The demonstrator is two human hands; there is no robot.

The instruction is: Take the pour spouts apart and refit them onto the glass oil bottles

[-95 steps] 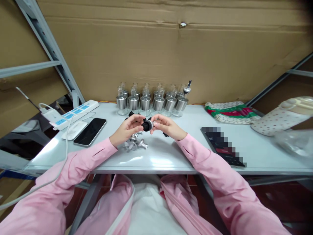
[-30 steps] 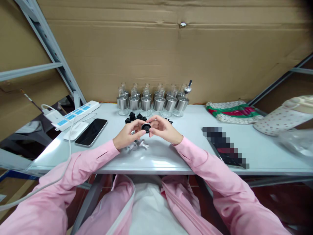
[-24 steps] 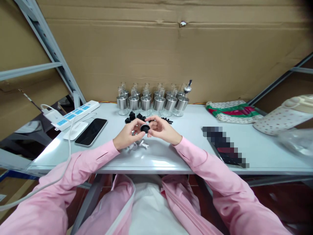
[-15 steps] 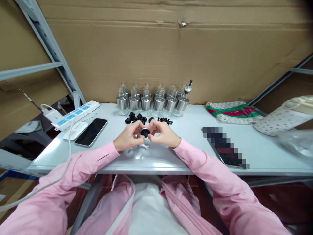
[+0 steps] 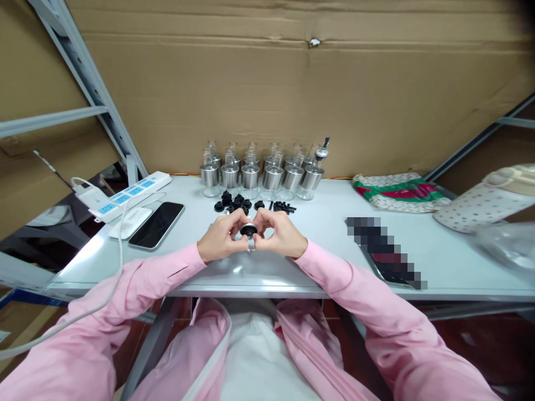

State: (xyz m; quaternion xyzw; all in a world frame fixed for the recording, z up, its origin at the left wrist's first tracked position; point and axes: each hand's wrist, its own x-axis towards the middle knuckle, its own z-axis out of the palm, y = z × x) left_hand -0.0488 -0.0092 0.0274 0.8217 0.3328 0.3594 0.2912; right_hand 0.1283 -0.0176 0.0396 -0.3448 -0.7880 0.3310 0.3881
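Between my two hands is a black bottle stopper with a silvery rim (image 5: 249, 229). My left hand (image 5: 222, 236) pinches its left side with bent fingers, and my right hand (image 5: 279, 233) grips the right side the same way. Just beyond my fingertips lie several black stoppers (image 5: 234, 201) in a loose cluster. Small black tube-like pieces (image 5: 285, 207) sit to their right. Behind these stand two rows of glass bottles with steel sleeves (image 5: 251, 177). A pourer (image 5: 321, 152) is fitted in the neck of the bottle at the right end.
At the left, a smartphone (image 5: 157, 225) lies beside a white power strip (image 5: 130, 196) and a charging cable (image 5: 121, 245). On the right are a blurred-out dark item (image 5: 382, 250), a green and red patterned bag (image 5: 401, 192) and a dotted white container (image 5: 480, 197). Cardboard (image 5: 267, 89) stands behind the table.
The stopper between my hands has tipped a little, so more of its black underside shows. My hands have shifted very slightly and keep hold of it.
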